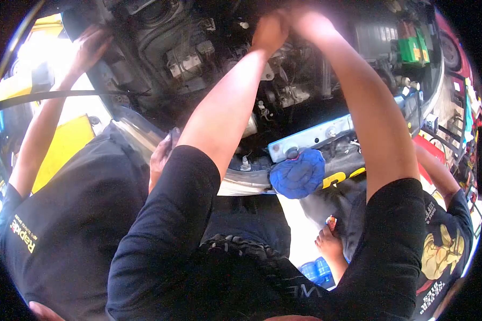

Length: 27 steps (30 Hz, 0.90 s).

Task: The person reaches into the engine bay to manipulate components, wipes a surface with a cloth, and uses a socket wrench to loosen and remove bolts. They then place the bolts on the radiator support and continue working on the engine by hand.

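Note:
Both my arms reach far into the engine bay (235, 96) of a car, and the hands meet near its far side. My left hand (270, 33) looks curled closed among dark engine parts; what it grips is hidden. Beside it, touching or nearly so, my right hand (308, 22) is washed out by bright glare, and its fingers cannot be made out. Below the left wrist are metal engine parts (294, 95). A bundled blue cloth (298, 174) lies on the bay's near edge, against a pale metal crossbar (310, 140).
A co-worker in a dark shirt (75, 214) leans in at left, one hand (93, 45) at the bay's edge. At right, another person's hand (329, 243) holds a small orange-red item. A green box-like part (412, 43) sits at the bay's right. A black rod (64, 94) crosses at left.

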Tool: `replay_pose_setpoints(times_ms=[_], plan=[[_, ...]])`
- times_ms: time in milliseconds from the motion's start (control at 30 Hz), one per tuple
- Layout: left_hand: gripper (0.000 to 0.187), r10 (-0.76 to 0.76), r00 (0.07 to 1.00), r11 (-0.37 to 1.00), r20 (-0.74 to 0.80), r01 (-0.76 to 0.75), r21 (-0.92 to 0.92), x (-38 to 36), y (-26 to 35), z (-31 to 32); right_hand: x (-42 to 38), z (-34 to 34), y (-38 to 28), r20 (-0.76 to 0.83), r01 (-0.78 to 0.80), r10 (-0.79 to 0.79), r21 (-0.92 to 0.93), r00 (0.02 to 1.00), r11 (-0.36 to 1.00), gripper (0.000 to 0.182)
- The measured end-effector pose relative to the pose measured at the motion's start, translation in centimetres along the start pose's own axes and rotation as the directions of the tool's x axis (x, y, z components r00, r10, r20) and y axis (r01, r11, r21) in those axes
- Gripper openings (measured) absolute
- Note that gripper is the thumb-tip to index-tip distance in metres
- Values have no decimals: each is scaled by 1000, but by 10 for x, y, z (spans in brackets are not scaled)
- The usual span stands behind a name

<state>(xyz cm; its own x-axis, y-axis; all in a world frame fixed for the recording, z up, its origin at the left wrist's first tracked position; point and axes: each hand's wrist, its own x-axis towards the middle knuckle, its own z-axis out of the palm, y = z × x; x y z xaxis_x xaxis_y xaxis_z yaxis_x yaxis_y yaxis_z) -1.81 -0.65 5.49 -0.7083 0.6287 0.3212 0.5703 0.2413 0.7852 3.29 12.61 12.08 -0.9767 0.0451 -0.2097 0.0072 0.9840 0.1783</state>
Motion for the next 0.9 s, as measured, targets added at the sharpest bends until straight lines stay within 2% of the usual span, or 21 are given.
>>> replay_pose_setpoints(times_ms=[33, 67, 133, 167, 200, 267, 300, 333, 367, 433, 467, 500, 567, 600, 667, 700, 733, 800, 833, 867, 900], plan=[[35, -47, 998, 998, 47, 44, 49, 1, 1, 0, 2, 1, -4, 8, -59, 59, 80, 998, 995, 44], [35, -42, 998, 998, 49, 40, 47, 2, 3, 0, 7, 5, -12, 7, -64, 63, 78, 998, 995, 44], [41, 92, 995, 996, -45, -92, 1, 3, -10, 17, 28, 43, -27, 53, -69, 79, -176, 995, 982, 44], [44, 47, 998, 999, -41, -47, -9, 2, -24, 29, 33, 49, -28, 72, -71, 97, -299, 993, 952, 45], [40, 119, 989, 992, -91, -123, -38, 0, -8, 15, 32, 49, -26, 70, -85, 111, -297, 991, 951, 45], [37, 190, 973, 977, -132, -200, -69, -3, 9, 8, 24, 48, -24, -25, -94, 91, -145, 996, 985, 45], [37, 61, 986, 995, -154, -72, -67, -2, 6, 15, 22, 44, -24, -77, -88, 83, -72, 994, 993, 46], [38, -70, 982, 996, -175, 59, -68, -2, 2, 21, 11, 2, -32, 26, -397, 428, 429, 903, 811, 40], [38, -69, 982, 996, -174, 57, -71, -3, -2, 27, 3, -9, -30, 26, -400, 431, 427, 902, 811, 40], [23, -77, 969, 996, -234, 64, -66, 1, 2, 25, -5, -19, -22, 37, -286, 290, 331, 956, 899, 37], [24, -78, 968, 994, -238, 57, -96, -2, 5, 25, -6, -25, -18, 72, -182, 170, 203, 983, 962, 38], [24, -77, 969, 994, -235, 56, -95, -4, 5, 26, -6, -22, -17, 73, -184, 172, 205, 982, 961, 38], [23, 137, 932, 974, -335, -189, -127, -6, 2, 26, 0, -17, -15, 113, -221, 199, 234, 974, 947, 41], [19, 60, 972, 986, -227, -92, -136, -8, 0, 24, 1, -11, -12, 114, -225, 203, 240, 973, 944, 41], [19, 114, 969, 984, -219, -140, -110, -5, -4, 22, 2, 3, -4, -14, -18, 20, 118, 1000, 993, 46], [18, 162, 963, 979, -216, -184, -88, -5, -7, 22, -1, -5, -7, -9, -17, 18, 124, 1000, 992, 46], [19, 123, 982, 983, -144, -140, -116, -4, -12, 22, -5, -24, -9, 88, -59, 44, 172, 995, 983, 48], [20, 105, 980, 991, -168, -117, -62, -7, -14, 25, -8, -49, -11, 233, -108, 55, 222, 971, 969, 56], [24, 95, 976, 995, -198, -99, -9, -6, -11, 24, -4, -37, -8, 230, -100, 48, 221, 972, 970, 56], [29, 166, 954, 986, -251, -162, 37, -5, -7, 23, -1, -23, -3, 151, -32, 3, 193, 989, 981, 58], [29, 165, 953, 986, -253, -160, 39, -6, -2, 22, -1, -22, -4, 75, 31, -44, 163, 996, 986, 59]])
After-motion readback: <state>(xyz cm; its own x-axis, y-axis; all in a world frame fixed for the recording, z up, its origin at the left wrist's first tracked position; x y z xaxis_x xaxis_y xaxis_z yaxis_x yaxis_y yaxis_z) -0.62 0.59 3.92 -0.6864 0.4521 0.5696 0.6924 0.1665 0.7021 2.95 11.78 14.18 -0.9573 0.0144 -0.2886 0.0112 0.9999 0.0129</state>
